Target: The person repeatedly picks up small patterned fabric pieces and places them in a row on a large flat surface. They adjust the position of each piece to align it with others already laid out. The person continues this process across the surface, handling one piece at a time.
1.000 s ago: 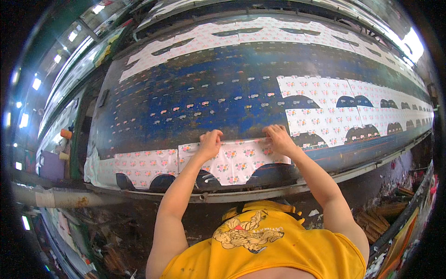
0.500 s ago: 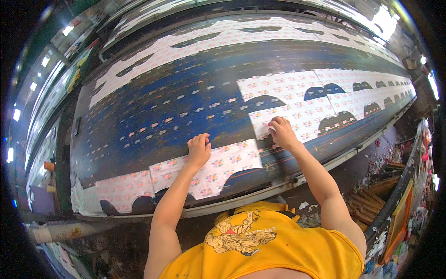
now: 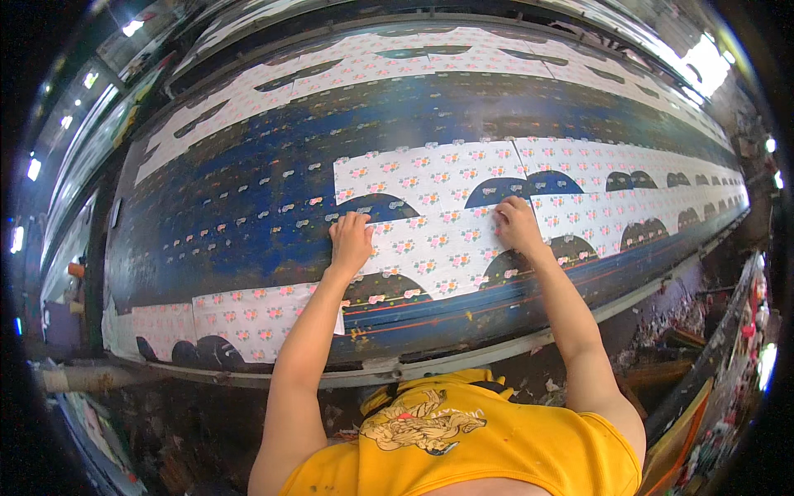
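A white flower-printed fabric panel [image 3: 438, 248] with curved cut-outs lies on the long dark blue table [image 3: 273, 157]. My left hand [image 3: 351, 241] is at its left edge near the upper corner, fingers bent and closed on the cloth. At the panel's upper right, beside the seam with the neighbouring panel, my right hand [image 3: 518, 226] has its fingers curled together on the fabric. My fingertips are partly hidden, so how much cloth they grip does not show. A matching upper panel [image 3: 405, 172] borders this one on the far side.
More printed panels [image 3: 645, 169] run in rows to the right. Another panel [image 3: 256, 310] lies at the near left, and a further row [image 3: 356, 74] runs along the far side. A metal rail [image 3: 463, 360] edges the table near me. Scraps and boards [image 3: 662, 388] lie at the lower right.
My view has shifted to the right along the table, so the panels appear farther left. Both hands have come onto the upper corners of the near-row panel.
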`<action>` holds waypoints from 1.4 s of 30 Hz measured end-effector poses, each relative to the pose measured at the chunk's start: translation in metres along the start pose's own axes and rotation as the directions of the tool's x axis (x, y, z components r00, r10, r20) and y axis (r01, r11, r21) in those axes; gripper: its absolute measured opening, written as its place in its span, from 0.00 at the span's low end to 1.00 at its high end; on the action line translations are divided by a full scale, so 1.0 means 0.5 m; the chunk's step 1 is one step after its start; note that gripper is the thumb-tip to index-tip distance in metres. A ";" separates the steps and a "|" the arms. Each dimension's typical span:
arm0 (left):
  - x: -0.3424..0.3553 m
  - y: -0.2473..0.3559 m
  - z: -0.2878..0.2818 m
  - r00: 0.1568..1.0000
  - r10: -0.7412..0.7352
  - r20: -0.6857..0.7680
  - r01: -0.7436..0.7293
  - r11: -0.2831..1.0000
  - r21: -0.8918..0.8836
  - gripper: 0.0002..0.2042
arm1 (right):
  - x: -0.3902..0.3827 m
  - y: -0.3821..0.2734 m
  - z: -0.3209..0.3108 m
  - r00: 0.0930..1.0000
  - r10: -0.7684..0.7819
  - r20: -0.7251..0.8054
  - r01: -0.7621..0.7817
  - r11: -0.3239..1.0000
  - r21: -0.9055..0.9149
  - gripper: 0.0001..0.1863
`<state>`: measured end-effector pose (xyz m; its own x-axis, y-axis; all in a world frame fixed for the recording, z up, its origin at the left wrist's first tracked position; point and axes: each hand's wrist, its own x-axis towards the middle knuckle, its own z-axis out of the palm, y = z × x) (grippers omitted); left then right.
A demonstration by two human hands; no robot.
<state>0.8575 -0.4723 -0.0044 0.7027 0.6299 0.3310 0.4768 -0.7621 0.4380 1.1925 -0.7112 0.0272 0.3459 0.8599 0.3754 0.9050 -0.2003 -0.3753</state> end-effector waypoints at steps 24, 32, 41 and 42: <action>0.030 0.040 -0.010 0.987 0.051 0.151 -0.038 0.995 -0.088 0.05 | 0.065 0.115 -0.018 0.925 -0.057 0.376 0.057 0.998 0.012 0.08; 0.003 0.097 -0.044 0.995 0.020 0.098 -0.021 1.000 0.016 0.06 | 0.011 0.075 -0.061 0.963 -0.232 0.135 0.238 0.971 -0.027 0.10; -0.051 0.188 -0.239 0.904 0.413 -0.108 -0.392 0.904 0.172 0.08 | -0.066 0.002 -0.250 0.931 -0.365 0.008 0.363 0.924 -0.122 0.11; -0.044 0.196 -0.255 0.895 0.432 -0.109 -0.411 0.895 0.174 0.08 | -0.058 -0.008 -0.273 0.927 -0.375 0.009 0.373 0.918 -0.133 0.11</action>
<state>0.8214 -0.5418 0.1375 0.7772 0.2510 0.5771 0.2299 -0.9669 0.1109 1.2127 -0.7993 0.1335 -0.0215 0.8765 0.4808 0.9930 0.0746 -0.0917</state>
